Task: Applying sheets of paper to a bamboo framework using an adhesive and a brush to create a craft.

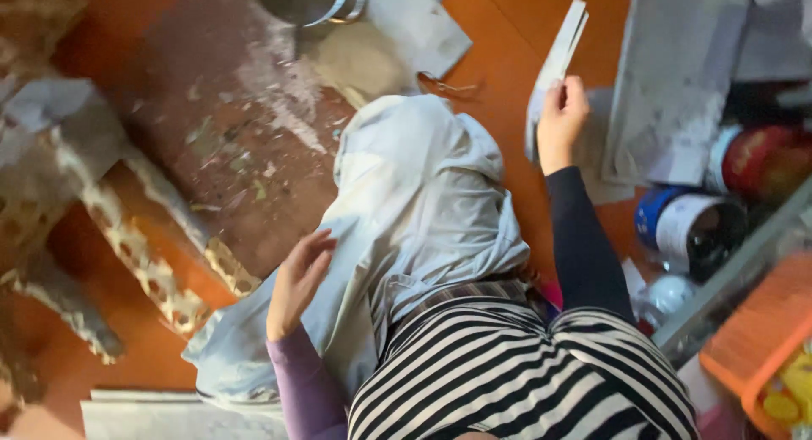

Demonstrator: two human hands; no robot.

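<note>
— Striped shirt (524,372) nearest; where are your hands?

— My left hand (298,279) lies flat and released on the pale cloth (414,203) draped over my lap; my right hand (561,118) is farther out, pinching a folded strip (558,55).

— How does it run?

— Long axis points up and away from me, above the floor (499,59); cans (689,224) sit right.

From my remote seat I see an orange-brown floor (507,59) in soft daylight; a dusty, paint-spattered patch (228,127) spreads at upper left; a paint-crusted wooden stool (127,228) stands left; paint tins (694,224) and an orange crate (761,338) crowd the right.
</note>
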